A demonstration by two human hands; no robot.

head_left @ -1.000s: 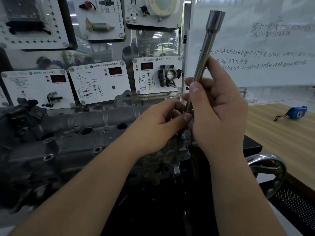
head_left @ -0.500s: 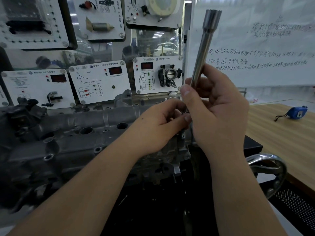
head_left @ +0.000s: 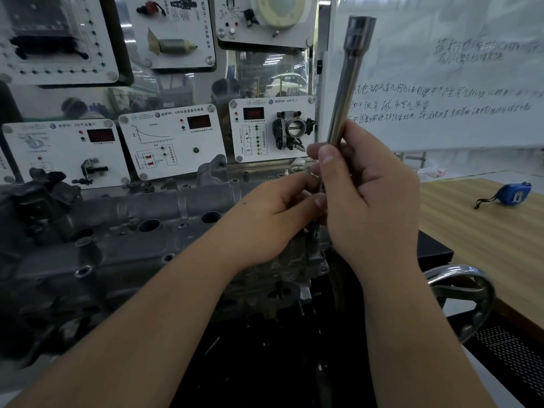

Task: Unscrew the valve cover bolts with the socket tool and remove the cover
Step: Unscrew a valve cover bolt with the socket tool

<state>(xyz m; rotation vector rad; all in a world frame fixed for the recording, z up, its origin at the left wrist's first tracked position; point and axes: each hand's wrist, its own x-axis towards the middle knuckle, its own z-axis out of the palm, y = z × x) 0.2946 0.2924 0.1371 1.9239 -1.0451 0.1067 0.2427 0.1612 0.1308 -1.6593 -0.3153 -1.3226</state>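
Since 1 second ago, right hand [head_left: 368, 195] has slid lower on the smooth steel socket tool [head_left: 348, 81], gripping it near-upright; left hand [head_left: 276, 213] pinches its hidden lower end over the rough cast valve cover [head_left: 141, 210]. Striped wooden desk [head_left: 485, 231] at 3 o'clock, whiteboard [head_left: 456, 69] at 1

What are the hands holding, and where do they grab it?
The right hand grips the socket tool round its lower shaft. The left hand pinches its bottom end.

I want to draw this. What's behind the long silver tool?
Behind the socket tool you see a whiteboard with handwriting. The right hand grips its shaft and the left hand pinches lower down, so its bottom end is hidden.
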